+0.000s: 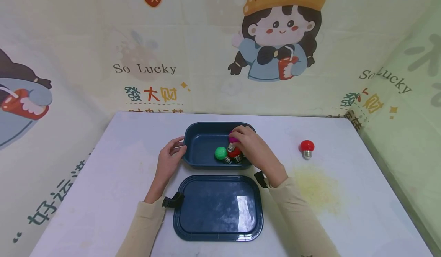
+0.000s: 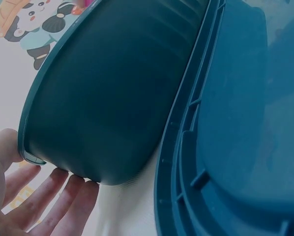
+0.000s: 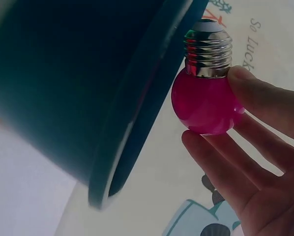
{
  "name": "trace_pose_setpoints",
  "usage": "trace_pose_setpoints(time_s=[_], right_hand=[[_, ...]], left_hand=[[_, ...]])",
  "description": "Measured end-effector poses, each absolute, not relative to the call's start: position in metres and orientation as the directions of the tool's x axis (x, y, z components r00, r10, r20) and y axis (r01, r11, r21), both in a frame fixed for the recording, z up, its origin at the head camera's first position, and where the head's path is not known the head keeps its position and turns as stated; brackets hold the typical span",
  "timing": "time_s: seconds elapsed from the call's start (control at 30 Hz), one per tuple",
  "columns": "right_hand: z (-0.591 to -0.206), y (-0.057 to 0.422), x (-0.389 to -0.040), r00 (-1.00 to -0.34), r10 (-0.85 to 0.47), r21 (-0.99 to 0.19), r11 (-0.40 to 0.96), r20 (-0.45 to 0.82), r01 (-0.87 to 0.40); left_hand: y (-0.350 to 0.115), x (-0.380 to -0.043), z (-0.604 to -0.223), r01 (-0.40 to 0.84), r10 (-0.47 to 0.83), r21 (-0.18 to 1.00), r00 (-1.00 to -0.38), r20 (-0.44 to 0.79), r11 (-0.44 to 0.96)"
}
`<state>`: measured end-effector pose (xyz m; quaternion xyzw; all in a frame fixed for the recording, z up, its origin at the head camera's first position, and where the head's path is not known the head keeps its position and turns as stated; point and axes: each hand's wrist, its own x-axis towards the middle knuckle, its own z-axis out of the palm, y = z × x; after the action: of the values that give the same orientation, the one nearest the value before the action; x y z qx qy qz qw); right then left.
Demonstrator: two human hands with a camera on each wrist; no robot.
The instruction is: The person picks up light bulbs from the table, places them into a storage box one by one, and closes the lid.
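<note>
A dark blue box [image 1: 203,146] holds several toy-like light bulbs, among them a green bulb [image 1: 221,153] and a red bulb [image 1: 236,153] at its right end. My right hand [image 1: 253,148] is over that end and pinches a magenta light bulb [image 3: 208,101] between thumb and fingers, its silver screw base beside the rim in the right wrist view. At the box's left end, my left hand [image 1: 169,159] rests against the outer wall. Its fingers [image 2: 58,196] lie fairly straight, and the thumb is right at the rim.
A dark blue lid [image 1: 217,207] lies flat on the white table [image 1: 113,165], in front of the box. Another red bulb [image 1: 307,149] stands by itself to the right. A printed cloth [image 1: 206,50] hangs behind the table.
</note>
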<state>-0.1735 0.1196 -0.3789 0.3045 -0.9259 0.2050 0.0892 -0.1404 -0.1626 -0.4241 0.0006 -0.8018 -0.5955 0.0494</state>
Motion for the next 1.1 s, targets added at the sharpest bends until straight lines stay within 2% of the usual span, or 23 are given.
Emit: trace_pose_setpoints(time_s=[0.27,0.53,0.77,1.1], right_hand=[[-0.381,0.108,-0.173,-0.752,-0.579,-0.299,0.691,0.316,-0.658],[-0.381,0.096,-0.172,-0.742,-0.592,-0.31,0.675,0.315,-0.67],[-0.387,0.085,-0.175,-0.705,-0.626,-0.31,0.634,0.332,-0.709],[-0.392,0.071,-0.176,-0.722,-0.639,-0.314,0.651,0.264,-0.691]], left_hand=[[-0.164,-0.141,-0.426,0.055,-0.057,0.956,-0.996,0.074,0.289],[-0.163,-0.141,-0.425,0.048,-0.065,0.955,-0.995,0.07,0.292],[-0.162,-0.141,-0.424,0.031,-0.077,0.951,-0.995,0.058,0.308],[-0.162,-0.142,-0.426,0.026,-0.082,0.953,-0.995,0.053,0.301]])
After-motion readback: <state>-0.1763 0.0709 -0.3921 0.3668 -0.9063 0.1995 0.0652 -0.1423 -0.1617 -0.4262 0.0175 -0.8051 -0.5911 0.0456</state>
